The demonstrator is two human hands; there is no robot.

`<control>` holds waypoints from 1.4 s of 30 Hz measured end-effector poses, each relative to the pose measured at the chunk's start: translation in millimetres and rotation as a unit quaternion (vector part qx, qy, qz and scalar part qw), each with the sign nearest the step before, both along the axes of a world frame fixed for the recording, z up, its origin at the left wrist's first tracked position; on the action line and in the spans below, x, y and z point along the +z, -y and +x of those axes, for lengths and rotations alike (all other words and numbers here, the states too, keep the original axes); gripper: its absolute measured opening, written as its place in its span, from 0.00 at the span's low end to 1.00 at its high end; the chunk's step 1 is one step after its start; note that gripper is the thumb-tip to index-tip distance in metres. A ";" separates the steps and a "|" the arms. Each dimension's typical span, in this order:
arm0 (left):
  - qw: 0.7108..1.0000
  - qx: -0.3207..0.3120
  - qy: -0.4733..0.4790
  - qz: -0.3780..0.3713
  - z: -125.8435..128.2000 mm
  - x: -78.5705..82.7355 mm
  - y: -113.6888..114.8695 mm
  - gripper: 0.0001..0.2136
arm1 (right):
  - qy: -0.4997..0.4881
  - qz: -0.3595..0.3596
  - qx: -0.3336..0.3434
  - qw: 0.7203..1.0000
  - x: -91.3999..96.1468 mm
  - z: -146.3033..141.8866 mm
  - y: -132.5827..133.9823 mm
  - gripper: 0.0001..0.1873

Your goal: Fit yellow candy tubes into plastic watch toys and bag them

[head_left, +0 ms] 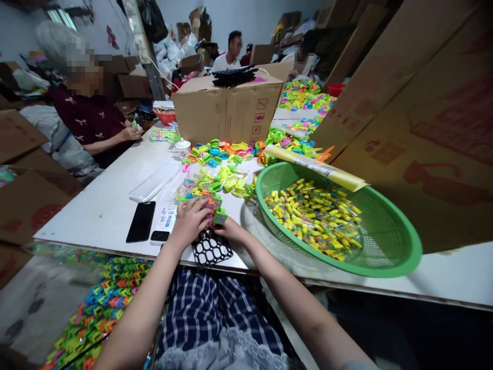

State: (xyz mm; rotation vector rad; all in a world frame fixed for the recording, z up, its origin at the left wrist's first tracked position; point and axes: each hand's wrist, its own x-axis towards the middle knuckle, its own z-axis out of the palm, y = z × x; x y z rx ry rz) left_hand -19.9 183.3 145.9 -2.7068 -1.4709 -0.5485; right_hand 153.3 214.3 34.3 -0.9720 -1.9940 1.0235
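Note:
Small orange, green and pink plastic pieces (204, 196) are bunched at the far end of a black grid tray (211, 252), which lies at the table's front edge. My left hand (192, 220) rests over this bunch from the left, its fingers spread and touching the pieces. From the right, my right hand (233, 229) reaches in beside a green plastic piece (220, 217); its fingers are mostly hidden. More bright plastic pieces (231, 180) lie loose just beyond both hands.
To the right, a green basket (400, 246) holds many small yellow-capped items, with a yellow roll (319, 167) across its rim. A phone (140, 221), clear plastic box (154, 182) and lidded cup (182, 148) stand left. Cardboard boxes (227, 110) flank the back and right. A person (90, 113) sits left.

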 end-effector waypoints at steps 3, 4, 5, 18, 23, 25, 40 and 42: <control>1.000 0.002 0.001 -0.002 2.3 3.2 1.1 0.06 | 0.007 0.003 -0.005 1.000 3.6 -2.4 1.6 0.08; 1.000 0.004 0.002 -0.005 2.8 4.2 1.8 0.06 | 0.008 0.005 -0.010 1.000 5.0 -4.2 2.6 0.10; 1.000 0.005 0.003 -0.007 3.2 5.3 2.6 0.06 | 0.010 0.005 -0.015 1.000 6.4 -6.3 3.7 0.12; 0.998 0.013 0.041 -0.035 1.9 11.9 6.5 0.17 | 0.036 0.009 -0.060 0.997 13.1 -19.2 9.6 0.19; 0.996 0.030 0.066 -0.057 4.0 5.9 8.7 0.15 | 0.023 0.023 -0.061 0.998 12.4 -18.3 12.6 0.20; 0.994 0.034 0.082 -0.057 4.2 4.3 10.2 0.15 | 0.029 0.025 -0.079 0.996 11.0 -17.9 14.7 0.17; 0.985 0.099 0.123 -0.074 16.6 4.7 16.7 0.13 | 0.038 0.042 -0.127 0.990 -11.6 -25.8 14.0 0.16; 0.985 0.105 0.113 -0.078 16.8 4.9 19.3 0.14 | 0.068 0.045 -0.136 0.987 -5.5 -24.9 16.8 0.16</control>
